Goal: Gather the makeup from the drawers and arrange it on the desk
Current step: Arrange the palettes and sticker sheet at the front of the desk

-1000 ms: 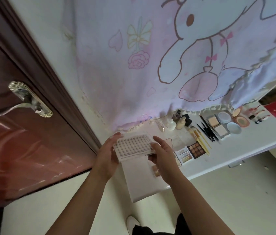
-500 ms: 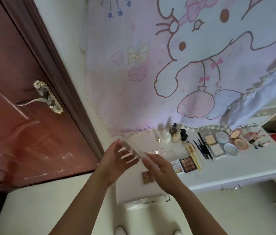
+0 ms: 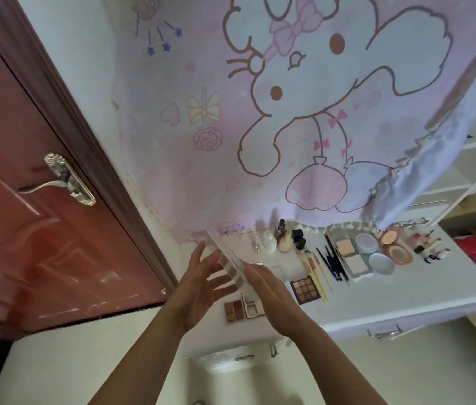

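I hold a flat, pale see-through makeup palette (image 3: 226, 260) edge-on above the left end of the white desk (image 3: 406, 290). My left hand (image 3: 201, 285) lies against its left face with fingers straight and spread. My right hand (image 3: 270, 293) presses flat on its right face. Under my hands lie a reddish blush palette (image 3: 233, 310) and a small pale palette (image 3: 252, 306). Further right sit a brown eyeshadow palette (image 3: 307, 289), brushes (image 3: 317, 271), black pencils (image 3: 333, 261), square compacts (image 3: 350, 255), round compacts (image 3: 381, 263), lipsticks (image 3: 431, 249) and small bottles (image 3: 286, 241).
A red-brown door (image 3: 26, 244) with a metal lever handle (image 3: 55, 182) stands to the left. A pink cartoon cloth (image 3: 260, 127) hangs on the wall behind the desk. A drawer front with a handle (image 3: 383, 334) is under the desk edge, and another handle (image 3: 244, 358) shows below my arms.
The palette went from face-up to edge-on and rose a little. My hands flattened against its two sides. The view tilted upward.
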A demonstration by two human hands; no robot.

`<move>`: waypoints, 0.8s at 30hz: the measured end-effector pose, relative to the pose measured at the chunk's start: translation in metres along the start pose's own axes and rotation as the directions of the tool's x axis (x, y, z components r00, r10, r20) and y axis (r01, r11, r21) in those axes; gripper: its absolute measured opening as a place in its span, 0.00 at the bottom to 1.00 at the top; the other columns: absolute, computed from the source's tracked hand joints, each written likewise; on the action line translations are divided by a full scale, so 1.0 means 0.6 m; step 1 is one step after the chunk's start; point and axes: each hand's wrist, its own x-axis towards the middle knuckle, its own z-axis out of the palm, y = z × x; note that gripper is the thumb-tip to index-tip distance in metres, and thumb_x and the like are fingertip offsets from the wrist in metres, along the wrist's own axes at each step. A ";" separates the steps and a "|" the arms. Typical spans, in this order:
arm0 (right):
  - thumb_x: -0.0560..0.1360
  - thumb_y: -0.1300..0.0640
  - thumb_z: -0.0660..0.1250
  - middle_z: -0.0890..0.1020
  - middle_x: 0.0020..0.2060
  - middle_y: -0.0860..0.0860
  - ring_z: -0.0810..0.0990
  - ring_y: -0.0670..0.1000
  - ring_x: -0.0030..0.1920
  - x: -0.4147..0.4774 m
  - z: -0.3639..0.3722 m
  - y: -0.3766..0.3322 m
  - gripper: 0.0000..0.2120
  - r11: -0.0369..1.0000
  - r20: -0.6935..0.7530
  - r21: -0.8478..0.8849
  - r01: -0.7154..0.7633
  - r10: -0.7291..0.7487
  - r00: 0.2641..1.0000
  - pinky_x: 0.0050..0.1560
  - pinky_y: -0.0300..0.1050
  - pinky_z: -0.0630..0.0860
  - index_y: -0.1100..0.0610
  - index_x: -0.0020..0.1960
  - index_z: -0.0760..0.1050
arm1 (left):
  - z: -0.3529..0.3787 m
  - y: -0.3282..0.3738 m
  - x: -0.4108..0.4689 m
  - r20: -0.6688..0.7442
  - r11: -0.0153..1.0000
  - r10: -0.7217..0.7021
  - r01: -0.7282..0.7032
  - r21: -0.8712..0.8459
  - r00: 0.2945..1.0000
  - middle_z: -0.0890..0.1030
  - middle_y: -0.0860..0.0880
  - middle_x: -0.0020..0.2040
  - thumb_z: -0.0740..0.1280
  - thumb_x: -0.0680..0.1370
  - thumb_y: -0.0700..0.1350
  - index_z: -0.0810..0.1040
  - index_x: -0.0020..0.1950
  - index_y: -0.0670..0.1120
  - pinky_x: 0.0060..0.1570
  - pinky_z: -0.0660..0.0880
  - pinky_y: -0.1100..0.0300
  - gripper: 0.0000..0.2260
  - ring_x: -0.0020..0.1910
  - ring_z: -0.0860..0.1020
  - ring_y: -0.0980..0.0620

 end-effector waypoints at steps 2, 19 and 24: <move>0.80 0.34 0.50 0.77 0.63 0.35 0.72 0.37 0.67 0.001 -0.004 0.002 0.19 1.000 0.026 0.020 -0.012 0.012 1.000 0.70 0.47 0.68 0.30 0.69 0.69 | 0.004 0.000 0.003 0.007 1.000 0.001 -0.001 0.007 1.000 0.75 0.39 0.68 0.76 0.71 0.53 0.62 0.75 0.64 0.61 0.75 0.38 0.36 0.61 0.79 0.34; 0.76 0.30 0.58 0.77 0.65 0.43 0.74 0.43 0.68 0.019 0.011 0.022 0.25 1.000 0.061 0.017 -0.020 0.019 0.998 0.70 0.56 0.71 0.34 0.71 0.69 | -0.025 0.007 0.001 0.054 0.997 -0.010 0.006 0.076 0.998 0.77 0.36 0.64 0.70 0.75 0.42 0.63 0.74 0.56 0.67 0.70 0.36 0.30 0.63 0.76 0.32; 0.71 0.28 0.65 0.78 0.65 0.45 0.77 0.47 0.64 0.018 0.012 0.036 0.29 0.999 0.095 0.002 -0.048 0.048 0.994 0.65 0.55 0.76 0.32 0.70 0.69 | -0.021 0.006 -0.009 0.057 0.994 0.011 -0.016 0.106 0.998 0.79 0.38 0.60 0.73 0.69 0.45 0.65 0.70 0.49 0.59 0.76 0.42 0.31 0.57 0.80 0.35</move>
